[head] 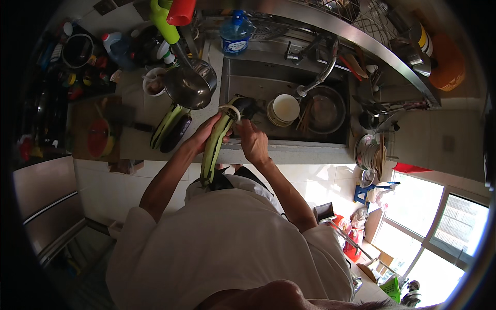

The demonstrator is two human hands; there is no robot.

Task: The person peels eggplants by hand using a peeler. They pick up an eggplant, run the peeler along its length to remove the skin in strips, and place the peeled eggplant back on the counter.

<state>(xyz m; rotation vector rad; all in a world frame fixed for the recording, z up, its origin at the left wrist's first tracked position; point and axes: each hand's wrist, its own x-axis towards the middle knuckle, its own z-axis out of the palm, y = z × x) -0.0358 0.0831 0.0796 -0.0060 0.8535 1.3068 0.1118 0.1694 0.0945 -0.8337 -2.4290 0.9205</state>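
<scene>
A partly peeled eggplant (215, 149), pale green with dark strips of skin, slants over the sink's front edge. My left hand (204, 133) is closed around its upper part. My right hand (252, 140) grips a white, curved-handled peeler (235, 112) at the eggplant's top end; the fingertips are partly hidden. Dark peelings (246, 105) lie in the sink just beyond. On the counter to the left, a striped, partly peeled eggplant (166, 126) rests beside a dark purple one (176, 133).
The sink (248, 133) holds stacked bowls (286, 109) and a metal basin (324, 110) under the faucet (318, 79). A steel ladle (192, 83) hangs above the counter. A cleaver (124, 116) lies on the cutting board (79, 131) by a cut watermelon (99, 137). Plates (368, 151) stand at right.
</scene>
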